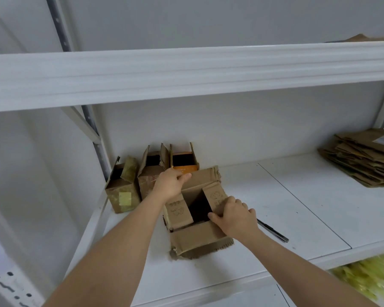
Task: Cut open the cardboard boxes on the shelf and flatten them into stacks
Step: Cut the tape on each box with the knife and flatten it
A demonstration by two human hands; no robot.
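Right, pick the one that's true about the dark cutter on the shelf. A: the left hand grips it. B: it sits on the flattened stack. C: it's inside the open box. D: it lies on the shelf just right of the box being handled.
D: the dark cutter lies bare on the shelf beside the right hand, while both hands hold the open box flaps.

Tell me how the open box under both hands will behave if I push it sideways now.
The open box looks empty, so probably light and apt to slide on the smooth white shelf. Its loose flaps, held by the left hand and right hand, would likely fold.
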